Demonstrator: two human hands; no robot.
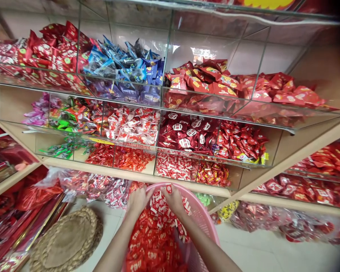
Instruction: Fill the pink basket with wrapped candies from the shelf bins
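A pink plastic basket (205,215) stands below the shelf front, right in front of me. Larger red wrapped candies (154,241) fill its near part, and small red-and-white wrapped candies (158,206) lie toward the far side. My left hand (137,198) is closed at the far left of the rim; what its fingers hold is hidden. Over the far part of the basket is my right hand (173,200), also closed, with a small red-and-white candy (169,188) showing at its thumb and fingers.
Clear-walled shelf bins hold blue packets (116,62), red packets (204,77), dark red packets (184,132) and small red-and-white candies (175,166). On the floor to the left sits a woven straw stool (68,234). Bagged candies (110,189) lie under the bottom shelf.
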